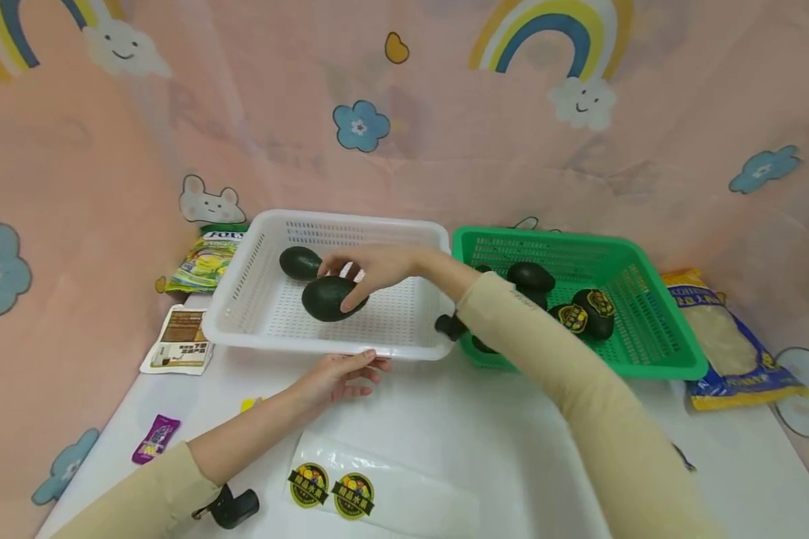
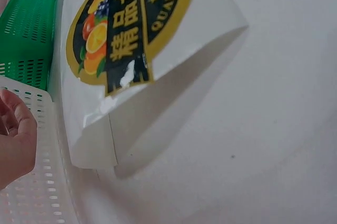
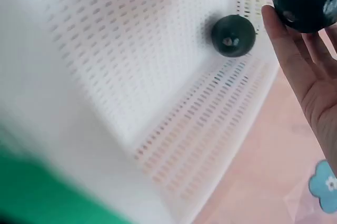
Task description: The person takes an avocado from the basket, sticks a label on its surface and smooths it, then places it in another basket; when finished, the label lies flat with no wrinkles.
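My right hand grips a dark green avocado by its sides, above the floor of the white basket. Another avocado lies inside that basket, just behind the held one; the right wrist view shows it as a round dark fruit near the wall. At the basket's front side is my left hand, its thumb touching the rim and its fingers loosely extended below. Several avocados, some with round black-and-gold stickers, sit in the green basket, partly hidden by my right sleeve.
A sheet with fruit stickers lies in front, one edge lifted in the left wrist view. Snack bags stand at left and right. A brown-and-white packet and a purple packet lie on the left.
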### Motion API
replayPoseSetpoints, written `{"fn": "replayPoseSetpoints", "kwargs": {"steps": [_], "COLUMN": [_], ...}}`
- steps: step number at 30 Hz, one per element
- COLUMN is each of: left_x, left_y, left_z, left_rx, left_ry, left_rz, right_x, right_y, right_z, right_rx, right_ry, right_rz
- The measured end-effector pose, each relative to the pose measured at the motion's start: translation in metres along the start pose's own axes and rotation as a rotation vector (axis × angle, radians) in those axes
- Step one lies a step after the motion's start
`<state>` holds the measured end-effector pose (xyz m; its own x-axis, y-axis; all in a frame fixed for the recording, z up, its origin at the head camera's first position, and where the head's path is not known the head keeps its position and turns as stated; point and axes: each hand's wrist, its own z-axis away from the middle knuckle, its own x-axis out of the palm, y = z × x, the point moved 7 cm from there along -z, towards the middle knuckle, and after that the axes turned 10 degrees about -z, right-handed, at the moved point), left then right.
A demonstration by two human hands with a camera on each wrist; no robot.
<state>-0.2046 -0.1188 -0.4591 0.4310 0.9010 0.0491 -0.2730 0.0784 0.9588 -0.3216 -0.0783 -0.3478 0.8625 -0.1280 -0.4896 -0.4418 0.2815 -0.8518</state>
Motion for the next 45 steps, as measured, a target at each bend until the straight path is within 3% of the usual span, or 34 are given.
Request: {"fn": "replayPoseSetpoints", "kwargs": {"steps": [2, 5, 8, 11, 17, 21, 25, 28, 34, 37, 41, 43, 45], "left_x": [-0.002, -0.005, -0.007, -0.009, -0.012, -0.011, -0.008, -0.001, 0.013, 0.016, 0.017, 0.017, 0.016], "left_y": [0.001, 0.000, -0.002, -0.004, -0.002, -0.001, -0.002, -0.003, -0.005, -0.011, -0.016, -0.019, -0.021], "left_z": [0.000, 0.000, 0.001, 0.002, 0.005, 0.004, 0.004, 0.012, 0.049, 0.065, 0.076, 0.077, 0.076], "left_rx": [0.008, 0.012, 0.010, 0.002, -0.001, -0.001, 0.019, 0.067, 0.279, 0.327, 0.392, 0.391, 0.360], "left_ry": [0.006, 0.022, 0.037, 0.051, 0.064, 0.064, 0.032, -0.033, -0.185, -0.247, -0.273, -0.271, -0.276], "left_rz": [-0.002, -0.001, -0.001, -0.009, -0.022, -0.022, -0.078, -0.248, -0.938, -1.166, -1.299, -1.306, -1.252], "right_x": [-0.001, 0.012, 0.041, 0.077, 0.126, 0.136, 0.137, 0.137, 0.134, 0.132, 0.130, 0.129, 0.130], "right_y": [-0.010, -0.013, -0.002, 0.017, 0.061, 0.078, 0.081, 0.082, 0.083, 0.083, 0.084, 0.083, 0.082], "right_z": [0.034, 0.087, 0.134, 0.165, 0.185, 0.186, 0.187, 0.188, 0.194, 0.196, 0.200, 0.203, 0.205], "right_rx": [-0.029, -0.008, 0.046, 0.074, 0.124, 0.119, 0.126, 0.150, 0.177, 0.171, 0.161, 0.164, 0.165], "right_ry": [0.009, 0.028, 0.058, 0.086, 0.209, 0.288, 0.296, 0.289, 0.327, 0.362, 0.402, 0.414, 0.423], "right_rz": [-0.015, -0.051, -0.076, -0.091, -0.045, 0.012, 0.034, 0.050, 0.068, 0.074, 0.089, 0.104, 0.128]}}
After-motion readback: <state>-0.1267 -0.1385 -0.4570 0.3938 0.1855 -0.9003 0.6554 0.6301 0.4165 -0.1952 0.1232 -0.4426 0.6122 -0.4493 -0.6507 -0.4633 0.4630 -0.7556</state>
